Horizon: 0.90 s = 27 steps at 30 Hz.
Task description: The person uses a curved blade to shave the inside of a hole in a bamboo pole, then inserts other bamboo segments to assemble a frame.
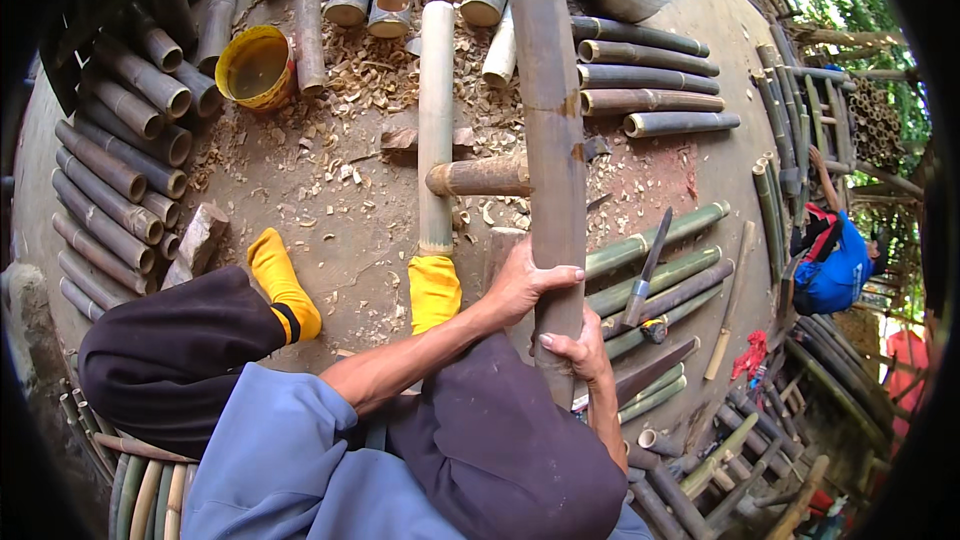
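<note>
A long, thick brown bamboo pole (556, 140) runs from my lap up past the top of the head view. My left hand (525, 285) wraps round it, thumb across its face. Lower down, my right hand (583, 345) grips the same pole from its right side. The pole passes over a short bamboo crosspiece (482, 177), whose left end meets a pale, scraped bamboo pole (436, 120) lying on the ground. The lower end of that pale pole touches my yellow-socked foot (434, 292). Right of my hands, a knife (650, 265) rests on green bamboo poles (660, 240).
Stacked bamboo lengths (130, 175) line the left side, near a yellow bucket (256, 68) of murky liquid. More cut poles (655, 75) lie at upper right. Shavings (370, 90) litter the ground. A person in blue (838, 265) sits at far right, beside other bamboo.
</note>
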{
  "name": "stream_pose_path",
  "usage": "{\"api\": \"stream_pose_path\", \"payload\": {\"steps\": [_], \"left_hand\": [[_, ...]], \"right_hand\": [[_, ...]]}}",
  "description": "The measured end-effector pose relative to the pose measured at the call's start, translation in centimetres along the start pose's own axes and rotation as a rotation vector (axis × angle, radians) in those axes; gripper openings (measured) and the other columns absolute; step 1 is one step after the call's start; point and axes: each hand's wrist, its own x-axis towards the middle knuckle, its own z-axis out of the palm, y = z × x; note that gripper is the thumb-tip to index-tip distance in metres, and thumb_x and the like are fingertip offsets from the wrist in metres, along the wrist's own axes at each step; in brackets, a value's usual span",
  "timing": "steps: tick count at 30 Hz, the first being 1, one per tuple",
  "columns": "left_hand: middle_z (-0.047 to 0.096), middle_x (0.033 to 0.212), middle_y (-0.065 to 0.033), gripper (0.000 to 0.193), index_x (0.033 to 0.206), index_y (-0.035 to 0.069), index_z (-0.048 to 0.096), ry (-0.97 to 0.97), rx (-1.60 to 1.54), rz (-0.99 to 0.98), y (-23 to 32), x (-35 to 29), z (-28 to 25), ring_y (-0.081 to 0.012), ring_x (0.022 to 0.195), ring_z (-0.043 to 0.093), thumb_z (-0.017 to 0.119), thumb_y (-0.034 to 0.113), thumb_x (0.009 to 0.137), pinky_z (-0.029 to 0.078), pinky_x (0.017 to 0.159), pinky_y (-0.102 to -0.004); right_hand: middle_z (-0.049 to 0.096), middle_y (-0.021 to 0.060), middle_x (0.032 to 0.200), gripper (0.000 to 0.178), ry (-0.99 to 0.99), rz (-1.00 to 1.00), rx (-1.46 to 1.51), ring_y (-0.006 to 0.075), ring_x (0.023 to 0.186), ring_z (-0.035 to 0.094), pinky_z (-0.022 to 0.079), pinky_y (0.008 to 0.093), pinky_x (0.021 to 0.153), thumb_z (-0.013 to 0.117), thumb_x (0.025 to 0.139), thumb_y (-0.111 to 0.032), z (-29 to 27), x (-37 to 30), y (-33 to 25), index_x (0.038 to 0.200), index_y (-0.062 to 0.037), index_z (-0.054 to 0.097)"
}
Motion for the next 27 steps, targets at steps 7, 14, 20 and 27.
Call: {"api": "stream_pose_path", "payload": {"steps": [7,14,20,27], "left_hand": [[0.059,0.094,-0.0057,0.049,0.107,0.0,0.053,-0.009,-0.063,0.014,-0.9,0.4,0.5,-0.0133,0.086,0.057,0.074,0.024,0.071,0.048,0.077,-0.0289],[0.06,0.089,-0.006,0.042,0.102,0.0,0.055,0.006,-0.073,0.027,0.3,0.3,1.0,-0.0133,0.079,0.059,0.073,0.021,0.071,0.05,0.071,-0.0291],[0.058,0.091,-0.005,0.046,0.107,0.0,0.053,0.076,-0.052,0.021,0.0,-0.4,-1.2,-0.0134,0.083,0.057,0.073,0.02,0.07,0.049,0.074,-0.0304],[0.059,0.099,-0.0068,0.053,0.11,0.0,0.051,0.127,-0.088,-0.005,1.5,-2.1,0.4,-0.0142,0.093,0.056,0.077,0.015,0.067,0.046,0.084,-0.0295]], "right_hand": [[0.061,0.0111,0.108,0.067,0.407,-0.348,-0.634,0.0219,0.096,0.06,0.048,0.0371,0.087,0.076,0.075,-0.033,-5.7,-1.0,-12.4,0.125,0.0016,0.048],[0.054,0.0118,0.107,0.067,0.544,-0.788,-0.576,0.0207,0.099,0.054,0.043,0.0374,0.088,0.051,0.092,-0.043,-1.3,9.7,-15.9,0.138,0.0023,0.031],[0.057,0.0052,0.083,0.055,0.476,-0.494,-0.012,0.0177,0.078,0.058,0.05,0.0352,0.072,0.05,0.094,-0.032,1.4,11.8,-9.7,0.133,0.0027,0.035],[0.056,0.008,0.092,0.055,0.59,-0.037,-0.22,0.0178,0.086,0.056,0.047,0.0354,0.078,0.058,0.086,-0.026,-0.2,3.5,13.2,0.129,0.0021,0.041]]}}
